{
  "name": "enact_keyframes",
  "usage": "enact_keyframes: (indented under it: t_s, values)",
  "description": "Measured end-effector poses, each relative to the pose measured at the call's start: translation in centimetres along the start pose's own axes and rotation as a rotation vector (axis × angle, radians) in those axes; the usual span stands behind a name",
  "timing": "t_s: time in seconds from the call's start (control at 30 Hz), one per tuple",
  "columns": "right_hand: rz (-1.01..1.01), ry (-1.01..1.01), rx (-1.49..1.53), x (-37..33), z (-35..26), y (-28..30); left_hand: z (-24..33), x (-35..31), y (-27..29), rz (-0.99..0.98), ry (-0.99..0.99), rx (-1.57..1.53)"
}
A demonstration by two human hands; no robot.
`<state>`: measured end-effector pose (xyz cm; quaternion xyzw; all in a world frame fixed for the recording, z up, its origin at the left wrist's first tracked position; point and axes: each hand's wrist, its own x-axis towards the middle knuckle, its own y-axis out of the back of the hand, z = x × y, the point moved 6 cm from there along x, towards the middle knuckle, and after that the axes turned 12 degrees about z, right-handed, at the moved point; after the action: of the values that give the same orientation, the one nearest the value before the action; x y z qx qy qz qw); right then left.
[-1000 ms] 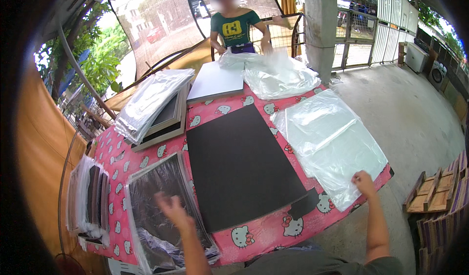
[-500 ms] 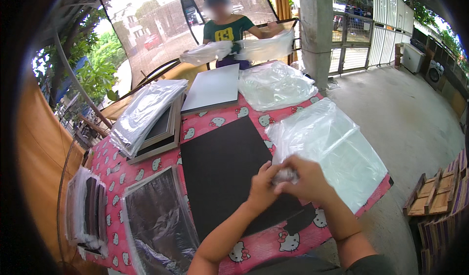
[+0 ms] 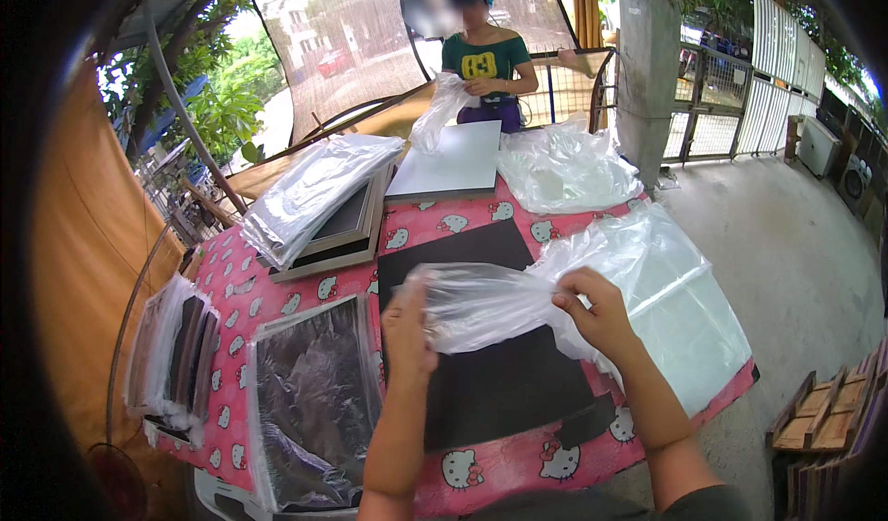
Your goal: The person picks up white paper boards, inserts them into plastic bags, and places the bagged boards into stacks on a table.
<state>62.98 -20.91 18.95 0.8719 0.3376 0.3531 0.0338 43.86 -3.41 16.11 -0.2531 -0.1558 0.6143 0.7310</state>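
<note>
A clear plastic bag (image 3: pixel 486 310) is stretched, gathered and wrinkled, between my two hands. My left hand (image 3: pixel 408 330), slightly blurred, grips its left end, partly behind the film. On the right, my right hand (image 3: pixel 595 310) pinches the bag between thumb and fingers. Beneath it, a large black board (image 3: pixel 509 396) lies flat on the table, its middle covered by the plastic. A stack of clear plastic bags (image 3: pixel 680 294) spreads just beyond my right hand; whether the held bag is apart from this stack I cannot tell.
Boards in clear plastic (image 3: pixel 314 387) lie left on the pink patterned tablecloth (image 3: pixel 453 230). Farther back are a stack of wrapped boards (image 3: pixel 324 197), a white-topped board (image 3: pixel 453 165) and more bags (image 3: pixel 569 170). Across the table a co-worker (image 3: pixel 486 59) handles a plastic bag. Wooden pallets (image 3: pixel 823 401) stand right.
My hands were close together over the board; they have moved apart, with the bag drawn out between them. The co-worker has brought their hands together on a bag. The view has shifted.
</note>
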Motion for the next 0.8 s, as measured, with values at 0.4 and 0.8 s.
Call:
enact_keyframes:
  t_s: [0.4, 0.8]
  values:
    - [0.320, -0.325, -0.556, -9.2, 19.3, 2.6, 10.0, 4.3, 8.0, 0.220, -0.116, -0.289]
    - [0.717, -0.453, -1.181, -13.4, 10.3, 18.9, 10.8, 3.4, 9.7, 0.179, -0.211, 0.031]
